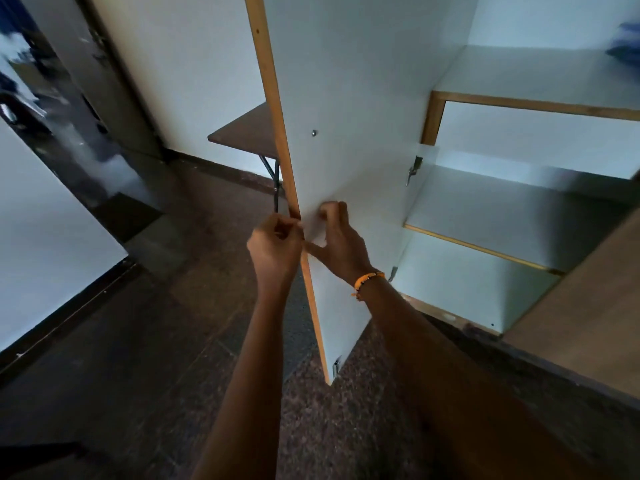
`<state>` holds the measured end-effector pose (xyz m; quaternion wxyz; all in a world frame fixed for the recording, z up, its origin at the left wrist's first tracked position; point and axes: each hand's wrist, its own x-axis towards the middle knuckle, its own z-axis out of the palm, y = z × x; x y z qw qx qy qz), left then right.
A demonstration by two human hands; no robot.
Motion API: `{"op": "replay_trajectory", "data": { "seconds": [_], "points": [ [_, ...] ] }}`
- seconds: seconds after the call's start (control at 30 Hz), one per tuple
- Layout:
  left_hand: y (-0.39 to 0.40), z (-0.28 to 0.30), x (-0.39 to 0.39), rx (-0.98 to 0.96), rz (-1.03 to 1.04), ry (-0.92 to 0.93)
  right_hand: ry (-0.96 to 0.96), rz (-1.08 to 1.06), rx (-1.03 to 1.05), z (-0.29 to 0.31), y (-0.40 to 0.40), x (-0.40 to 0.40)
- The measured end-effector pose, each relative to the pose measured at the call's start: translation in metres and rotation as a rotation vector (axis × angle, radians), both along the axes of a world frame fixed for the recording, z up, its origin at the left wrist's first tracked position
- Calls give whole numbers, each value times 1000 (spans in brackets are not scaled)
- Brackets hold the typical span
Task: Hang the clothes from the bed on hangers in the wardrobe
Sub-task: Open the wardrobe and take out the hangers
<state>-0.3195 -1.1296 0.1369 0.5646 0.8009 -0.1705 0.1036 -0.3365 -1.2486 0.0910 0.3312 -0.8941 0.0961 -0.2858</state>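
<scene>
The wardrobe door (346, 98) stands open, white inside with a wooden edge strip. My left hand (275, 242) is on the outer side of that edge, its fingers curled at the edge about mid height. My right hand (337, 242) is on the white inner face, fingers curled against the panel and thumb stretched toward the edge. What the fingers pinch is hidden. The wardrobe (519, 209) behind the door shows white shelves with wooden fronts. No hangers and no bed are in view. A blurred blue thing (627, 43) lies on the top shelf at the right edge.
A dark folding table (247, 131) stands against the wall behind the door. The floor (173, 323) is dark speckled stone. A dark doorway (52, 116) lies at the left. A brown wooden panel (588, 306) closes the wardrobe's lower right side.
</scene>
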Motion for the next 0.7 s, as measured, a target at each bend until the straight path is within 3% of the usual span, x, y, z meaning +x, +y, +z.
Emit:
{"op": "replay_trajectory", "data": {
  "seconds": [0.07, 0.3, 0.7],
  "points": [
    [-15, -13, -11, 22, -86, 48, 20, 45, 16, -7, -27, -12],
    [-119, -40, -34, 137, -371, 155, -53, -233, 101, -20, -158, -77],
    [-421, -28, -120, 214, -888, 94, -235, -793, 204, 50, -447, -238]
  ]
}}
